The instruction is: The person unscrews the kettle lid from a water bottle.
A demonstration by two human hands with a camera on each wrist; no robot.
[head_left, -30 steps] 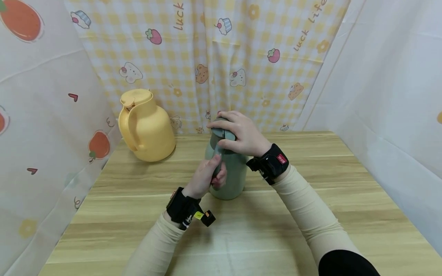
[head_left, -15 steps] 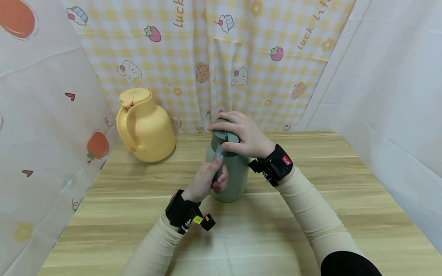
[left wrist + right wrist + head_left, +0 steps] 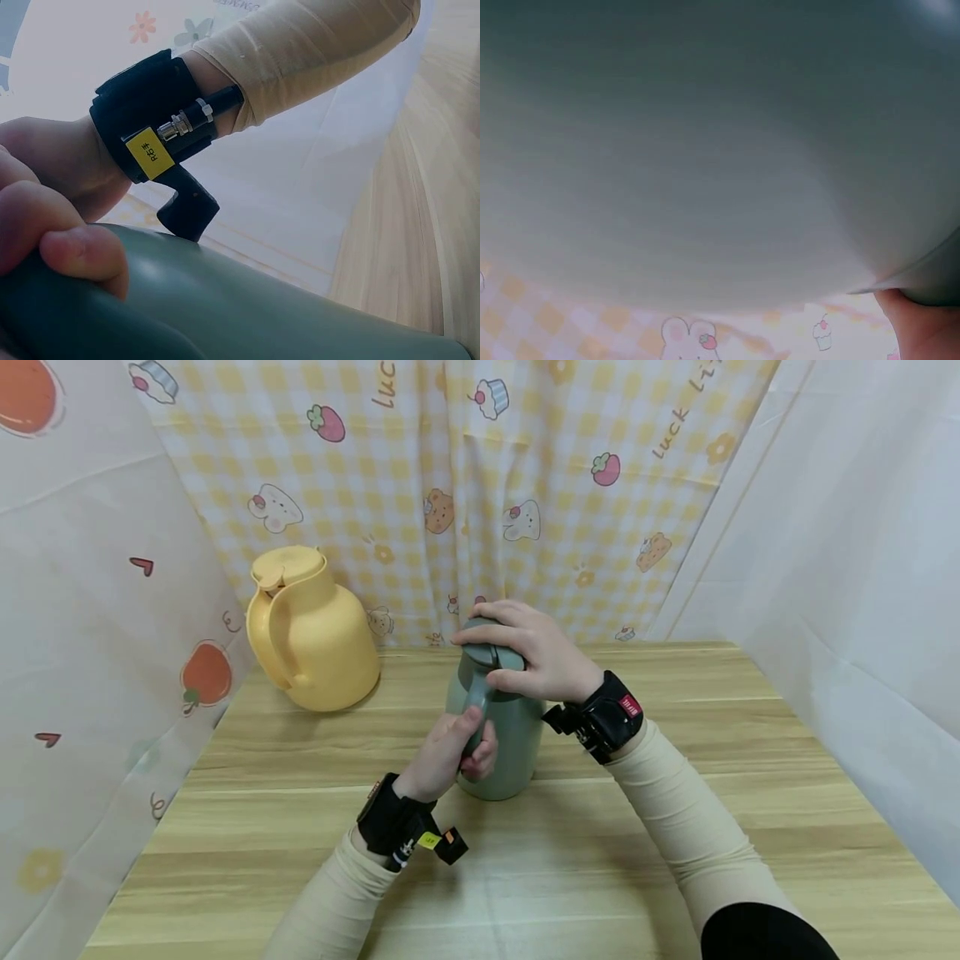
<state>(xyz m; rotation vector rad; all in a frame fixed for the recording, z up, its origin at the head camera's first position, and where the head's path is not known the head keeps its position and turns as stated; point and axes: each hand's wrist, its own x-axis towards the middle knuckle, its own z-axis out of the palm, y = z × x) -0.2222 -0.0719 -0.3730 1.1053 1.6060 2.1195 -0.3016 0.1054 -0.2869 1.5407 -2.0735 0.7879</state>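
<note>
In the head view a grey-green thermos jug (image 3: 517, 752) stands upright on the table, its handle (image 3: 477, 693) facing the person. My left hand (image 3: 446, 756) grips that handle, with the thumb lying along its upper part. From above, my right hand (image 3: 540, 652) holds the jug's round lid (image 3: 478, 655), fingers over the top and thumb at the near side. The left wrist view shows curled left fingers (image 3: 82, 251) against the handle. Mostly the smooth jug body (image 3: 705, 187) fills the right wrist view, with a bit of finger (image 3: 930, 330) at the lower right corner.
A yellow thermos jug (image 3: 333, 643) with its lid on stands at the back left of the wooden table (image 3: 615, 877). Behind it hangs a yellow checked curtain (image 3: 405, 460). White printed cloth (image 3: 90, 635) closes off the left side, and white cloth (image 3: 862, 568) the right.
The head view has shifted a little, so the yellow jug appears slightly farther left. Both hands keep their places on the green jug, which shows a touch farther right in the picture.
</note>
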